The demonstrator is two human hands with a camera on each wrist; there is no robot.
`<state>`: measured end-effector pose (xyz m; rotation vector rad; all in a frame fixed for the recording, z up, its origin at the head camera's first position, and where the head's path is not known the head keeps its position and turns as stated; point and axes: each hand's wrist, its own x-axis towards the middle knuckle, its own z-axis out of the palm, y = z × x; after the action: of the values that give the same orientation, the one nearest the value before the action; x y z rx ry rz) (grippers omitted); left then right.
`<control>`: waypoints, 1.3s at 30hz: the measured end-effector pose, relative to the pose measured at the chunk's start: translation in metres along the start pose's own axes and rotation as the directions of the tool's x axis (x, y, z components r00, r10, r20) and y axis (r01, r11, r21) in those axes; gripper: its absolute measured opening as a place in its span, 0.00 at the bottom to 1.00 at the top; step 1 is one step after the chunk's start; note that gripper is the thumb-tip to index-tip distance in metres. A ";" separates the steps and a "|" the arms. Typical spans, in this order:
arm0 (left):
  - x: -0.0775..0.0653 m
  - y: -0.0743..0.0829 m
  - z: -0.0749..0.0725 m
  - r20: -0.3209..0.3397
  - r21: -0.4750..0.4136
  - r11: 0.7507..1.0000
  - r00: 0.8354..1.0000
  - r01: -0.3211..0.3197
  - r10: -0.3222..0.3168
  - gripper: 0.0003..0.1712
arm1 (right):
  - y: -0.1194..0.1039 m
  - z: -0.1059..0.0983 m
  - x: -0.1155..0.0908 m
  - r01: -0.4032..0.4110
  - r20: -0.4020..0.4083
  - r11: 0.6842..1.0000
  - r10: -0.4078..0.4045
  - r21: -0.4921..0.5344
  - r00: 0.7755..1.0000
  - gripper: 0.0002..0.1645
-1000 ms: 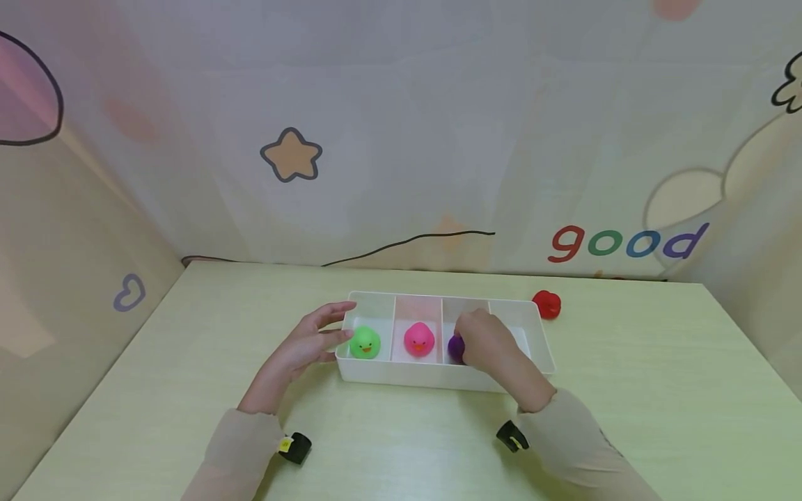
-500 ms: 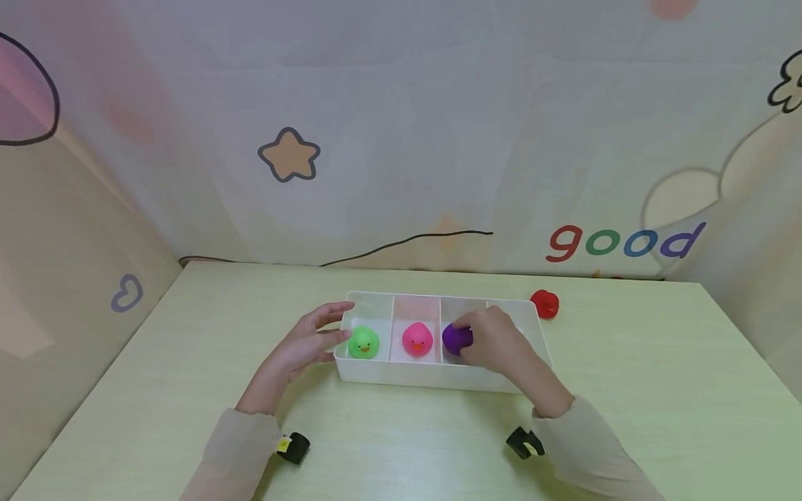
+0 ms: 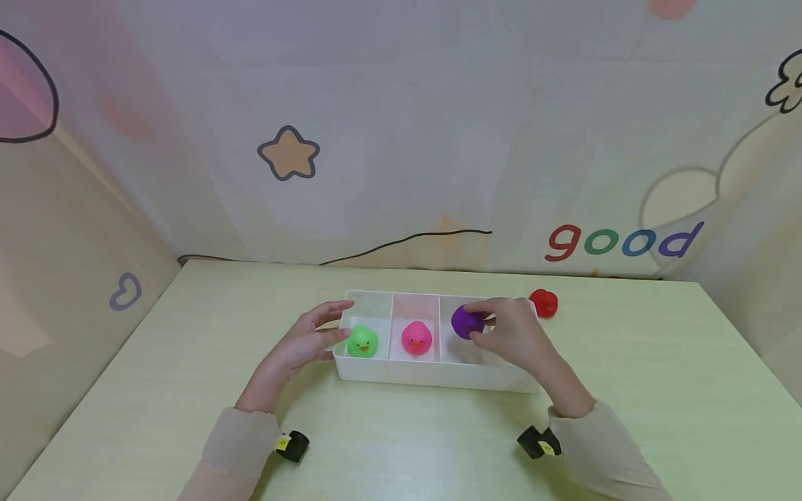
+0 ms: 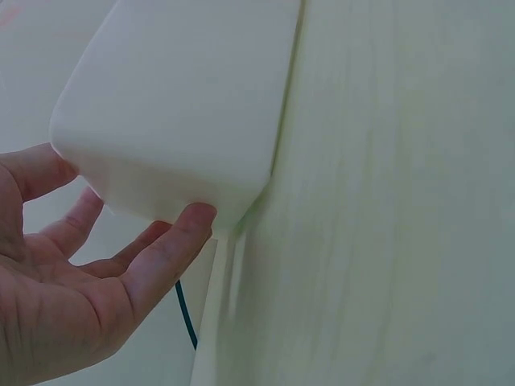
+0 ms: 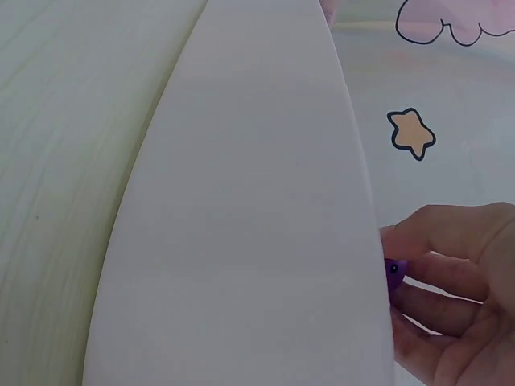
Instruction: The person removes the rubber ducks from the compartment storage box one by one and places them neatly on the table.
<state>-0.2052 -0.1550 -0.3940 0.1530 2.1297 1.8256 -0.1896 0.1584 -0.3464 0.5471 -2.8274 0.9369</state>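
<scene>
the right hand pinches the purple toy, lower right of centre; it has just shifted upward, so it's probably off the floor of the white tray. the left hand, fingers spread, touches the tray's left end.

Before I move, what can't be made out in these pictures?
- Rightmost compartment: head view, mostly covered by the right hand.
- Purple toy: head view, right side behind the right hand; right wrist view, mostly behind the wall of the white box.
- Green duck and pink duck: left wrist view, hidden by the box's walls.
- Red toy: head view, too small for detail.
</scene>
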 end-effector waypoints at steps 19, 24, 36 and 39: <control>0.001 0.000 -0.001 0.006 -0.011 1.000 1.000 -0.006 0.006 0.30 | 0.032 -0.030 -0.006 -0.154 -0.092 0.967 0.175 0.206 0.980 0.22; 0.001 0.000 -0.001 0.007 -0.014 1.000 1.000 -0.009 0.009 0.30 | 0.040 -0.040 -0.010 -0.177 -0.099 0.961 0.201 0.212 0.975 0.23; 0.000 -0.001 -0.001 0.001 0.004 1.000 1.000 0.001 -0.001 0.30 | 0.067 -0.062 -0.014 -0.200 -0.145 0.936 0.249 0.291 0.957 0.24; 0.001 -0.001 0.000 0.001 0.001 1.000 1.000 -0.004 0.004 0.30 | 0.073 -0.067 -0.016 -0.192 -0.164 0.937 0.246 0.291 0.955 0.25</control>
<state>-0.2061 -0.1552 -0.3952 0.1594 2.1313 1.8261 -0.2025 0.2573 -0.3367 0.1472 -2.6331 1.3530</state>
